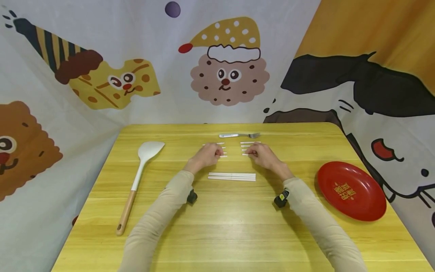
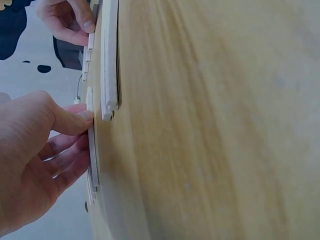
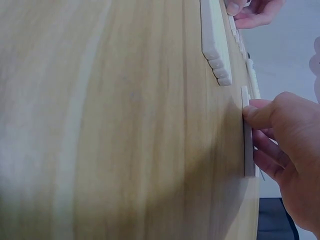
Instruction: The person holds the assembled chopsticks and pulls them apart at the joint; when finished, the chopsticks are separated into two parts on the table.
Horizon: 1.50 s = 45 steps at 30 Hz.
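My left hand pinches a short white stick between thumb and fingertips, low against the tabletop. Opposite it, my right hand holds another white stick the same way, its thumb on the near side. Several more white sticks lie in a row under and behind each hand, with a gap between the two sets; the hands partly hide them. Closer to me, a bundle of white sticks lies side by side on the table, touched by neither hand.
Beyond the hands lies a fork with a white handle. A white turner with a wooden handle rests at the left. On the right sits a red oval plate. A printed cloth hangs behind the wooden table.
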{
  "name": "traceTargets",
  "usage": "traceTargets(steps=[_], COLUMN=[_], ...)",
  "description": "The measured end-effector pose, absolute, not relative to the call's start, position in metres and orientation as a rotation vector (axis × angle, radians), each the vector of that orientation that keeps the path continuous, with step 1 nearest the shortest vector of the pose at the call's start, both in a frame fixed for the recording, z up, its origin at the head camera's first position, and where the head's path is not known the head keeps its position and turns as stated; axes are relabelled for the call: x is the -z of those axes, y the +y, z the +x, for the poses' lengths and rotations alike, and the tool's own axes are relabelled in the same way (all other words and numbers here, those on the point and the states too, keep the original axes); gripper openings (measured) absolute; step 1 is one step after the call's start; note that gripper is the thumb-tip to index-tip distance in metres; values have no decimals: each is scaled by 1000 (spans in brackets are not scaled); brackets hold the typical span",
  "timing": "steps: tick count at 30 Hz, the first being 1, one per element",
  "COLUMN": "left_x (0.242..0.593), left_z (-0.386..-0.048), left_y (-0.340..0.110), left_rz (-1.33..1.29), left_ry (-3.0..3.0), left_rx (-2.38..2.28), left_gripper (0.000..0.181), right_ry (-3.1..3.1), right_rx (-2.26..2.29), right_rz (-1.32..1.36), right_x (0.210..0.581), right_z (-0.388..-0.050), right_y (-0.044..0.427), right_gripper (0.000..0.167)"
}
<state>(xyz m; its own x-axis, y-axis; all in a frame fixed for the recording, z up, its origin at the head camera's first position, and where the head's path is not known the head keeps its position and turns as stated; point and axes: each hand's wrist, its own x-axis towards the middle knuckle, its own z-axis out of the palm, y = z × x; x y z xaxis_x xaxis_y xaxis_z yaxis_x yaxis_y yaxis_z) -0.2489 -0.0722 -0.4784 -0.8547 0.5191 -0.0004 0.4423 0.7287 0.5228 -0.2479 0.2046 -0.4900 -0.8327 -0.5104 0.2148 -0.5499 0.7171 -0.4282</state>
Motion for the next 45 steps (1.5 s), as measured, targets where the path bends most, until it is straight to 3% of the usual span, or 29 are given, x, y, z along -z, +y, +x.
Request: traceTargets(steps=[21, 28, 45], left_x=[480, 465, 468], left_z=[-249, -236, -210], left_y=[-76, -82, -77], left_rz=[822, 804, 962], left_ry=[2801, 2862, 2652], left_rx=[-776, -722, -838], left_gripper=[25, 25, 9], right_ry=[-2856, -2694, -2849], right_rx=[-822, -789, -940], right_rz=[836, 957, 1099], right_x=[487, 477, 470], right_z=[-244, -234, -200], right_y=[201, 195, 178], right_gripper=[16, 23, 11])
